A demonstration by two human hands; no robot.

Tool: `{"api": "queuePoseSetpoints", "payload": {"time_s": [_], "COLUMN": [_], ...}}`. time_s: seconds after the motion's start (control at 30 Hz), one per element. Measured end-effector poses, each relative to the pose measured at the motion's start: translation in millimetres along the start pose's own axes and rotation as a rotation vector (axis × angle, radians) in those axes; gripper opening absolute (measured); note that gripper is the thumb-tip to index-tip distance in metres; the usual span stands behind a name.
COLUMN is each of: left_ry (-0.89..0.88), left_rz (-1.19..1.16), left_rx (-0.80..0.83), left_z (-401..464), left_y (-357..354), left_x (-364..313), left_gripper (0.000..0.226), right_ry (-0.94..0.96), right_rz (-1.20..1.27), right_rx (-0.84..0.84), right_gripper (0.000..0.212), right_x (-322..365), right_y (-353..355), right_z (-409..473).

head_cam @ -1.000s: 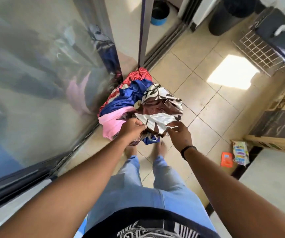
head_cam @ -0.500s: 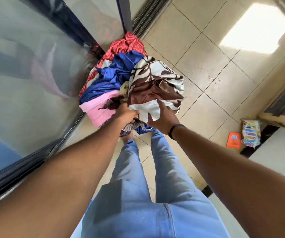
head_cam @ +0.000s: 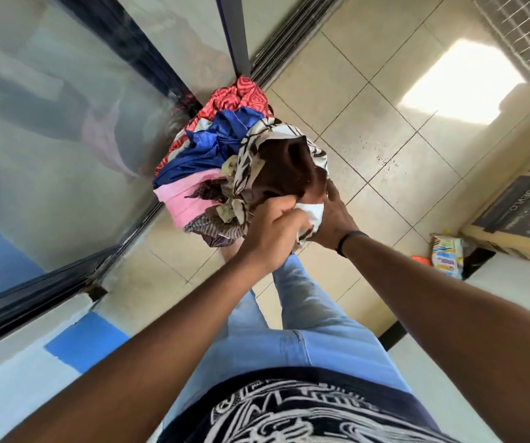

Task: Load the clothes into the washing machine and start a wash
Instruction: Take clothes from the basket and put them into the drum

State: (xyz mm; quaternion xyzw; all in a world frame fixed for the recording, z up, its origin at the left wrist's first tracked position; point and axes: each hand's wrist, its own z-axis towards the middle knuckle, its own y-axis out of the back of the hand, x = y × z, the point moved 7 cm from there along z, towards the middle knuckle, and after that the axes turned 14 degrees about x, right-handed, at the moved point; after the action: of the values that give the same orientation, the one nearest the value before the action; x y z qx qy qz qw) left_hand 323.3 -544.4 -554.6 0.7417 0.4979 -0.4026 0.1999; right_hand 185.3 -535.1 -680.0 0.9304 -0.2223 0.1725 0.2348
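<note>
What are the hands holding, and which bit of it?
Both hands grip the pile of clothes at its near, lower edge. The left hand and right hand close together on the brown and white patterned cloth.

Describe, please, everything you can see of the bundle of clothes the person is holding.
The bundle of clothes is a crumpled heap of several garments: a red patterned cloth at the far end, shiny blue fabric, a pink piece, a brown-and-cream leaf print and a striped scrap hanging below. It looks soft, partly satiny. It is held above the tiled floor, beside the glass door, which reflects it. The left hand and right hand grip its near end, fingers closed on the print cloth.
</note>
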Motion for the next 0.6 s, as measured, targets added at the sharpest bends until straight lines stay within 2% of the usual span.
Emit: {"api": "queuePoseSetpoints", "payload": {"time_s": [0.07, 0.13, 0.2, 0.27, 0.3, 0.33, 0.47, 0.53, 0.6], "left_ry": [-0.076, -0.111, -0.119, -0.124, -0.118, -0.110, -0.011, 0.015, -0.025], "left_rz": [-0.084, -0.174, -0.273, -0.227, -0.149, -0.081, 0.165, 0.280, 0.363], "left_rx": [0.086, 0.129, 0.034, -0.142, -0.185, -0.192, -0.116, -0.010, 0.041], "left_z": [-18.6, -29.7, -31.1, -28.9, -26.3, -22.9, -18.5, -19.4, -18.4], "left_y": [-9.0, -11.2, 1.8, 26.9, 37.4, 44.6, 59.9, 53.7, 42.0], "left_x": [-28.1, -43.6, -46.9, -39.7, -33.8, -26.3, 14.9, 32.5, 38.5], "left_gripper": [0.017, 0.021, 0.022, 0.011, 0.018, 0.030, 0.103, 0.126, 0.138], "right_ry": [0.036, 0.077, 0.075, 0.009, -0.010, -0.009, 0.065, 0.117, 0.155], "right_rz": [0.077, 0.146, 0.265, 0.340, 0.400, 0.482, 0.820, 0.954, 1.024], "right_rx": [-0.008, -0.034, -0.116, -0.200, -0.222, -0.222, -0.184, -0.144, -0.089], "right_gripper": [0.092, 0.056, 0.042, 0.027, 0.014, 0.010, 0.014, 0.020, 0.021], "right_x": [1.7, 7.2, 9.8, 10.1, 10.6, 11.7, 32.4, 47.5, 64.8], "right_y": [5.2, 10.2, 17.5, 24.5, 26.9, 28.6, 36.0, 39.4, 43.0], "right_z": [-4.8, -11.3, -16.5, -19.1, -21.7, -24.8, -48.7, -61.0, -72.8]}}
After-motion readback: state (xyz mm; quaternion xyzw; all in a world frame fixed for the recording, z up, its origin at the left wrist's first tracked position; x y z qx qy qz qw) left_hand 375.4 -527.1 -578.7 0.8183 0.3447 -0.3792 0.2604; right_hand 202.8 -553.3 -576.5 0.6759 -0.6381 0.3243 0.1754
